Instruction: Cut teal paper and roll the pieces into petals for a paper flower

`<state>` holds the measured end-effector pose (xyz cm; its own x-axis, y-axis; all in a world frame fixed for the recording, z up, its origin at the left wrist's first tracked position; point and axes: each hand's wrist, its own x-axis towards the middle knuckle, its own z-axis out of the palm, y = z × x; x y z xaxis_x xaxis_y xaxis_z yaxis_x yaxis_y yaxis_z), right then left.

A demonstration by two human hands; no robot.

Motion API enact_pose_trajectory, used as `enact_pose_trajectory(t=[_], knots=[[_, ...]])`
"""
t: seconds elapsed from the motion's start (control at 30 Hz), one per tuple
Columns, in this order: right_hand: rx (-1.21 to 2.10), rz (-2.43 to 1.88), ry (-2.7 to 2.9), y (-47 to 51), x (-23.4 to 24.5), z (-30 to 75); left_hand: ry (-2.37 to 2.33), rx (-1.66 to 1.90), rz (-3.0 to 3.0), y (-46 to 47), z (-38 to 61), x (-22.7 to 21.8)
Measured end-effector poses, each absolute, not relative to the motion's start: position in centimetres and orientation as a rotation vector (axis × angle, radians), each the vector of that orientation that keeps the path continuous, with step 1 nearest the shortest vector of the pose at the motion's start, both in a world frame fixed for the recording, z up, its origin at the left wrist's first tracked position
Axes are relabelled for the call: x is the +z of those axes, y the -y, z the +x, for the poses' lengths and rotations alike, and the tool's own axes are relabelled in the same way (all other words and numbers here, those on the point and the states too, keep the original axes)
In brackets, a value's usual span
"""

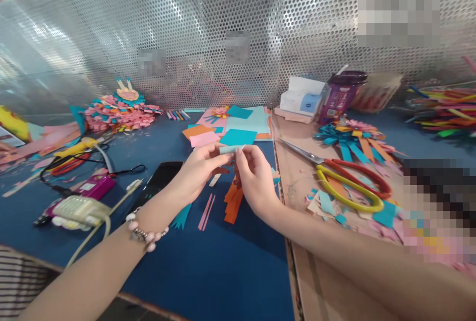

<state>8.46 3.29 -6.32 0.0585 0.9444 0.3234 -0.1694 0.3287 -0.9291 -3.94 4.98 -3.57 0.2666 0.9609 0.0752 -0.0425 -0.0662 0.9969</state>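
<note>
Between my two hands is a small light-blue paper strip [227, 150], held level above the blue table. My left hand [203, 169] pinches its left end, with a beaded bracelet [143, 234] on the wrist. The fingers of my right hand [256, 177] close on the strip's right end. Below my hands lie orange paper strips [233, 204], two thin pink strips [206, 212] and a fringed teal paper piece [181, 217]. Just beyond them rest a teal sheet [238, 137], a pink sheet [204, 138] and an orange sheet [191, 131].
Red-and-yellow-handled scissors [349, 184] lie on cardboard at right, among paper scraps. A purple cup [340, 95] stands behind a paper flower pile [351, 140]. At left are a black phone [159, 182], a glue gun [76, 147], cables and a power strip [80, 212]. A perforated metal panel [201, 23] rises behind.
</note>
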Motion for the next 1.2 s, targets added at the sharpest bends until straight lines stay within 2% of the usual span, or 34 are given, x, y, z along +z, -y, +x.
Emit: enact_pose_trajectory(t=[1.2], knots=[[1.018, -0.899, 1.196, -3.34, -6.47, 8.71, -0.97, 1.063, 1.42, -4.84, -3.86, -3.47]])
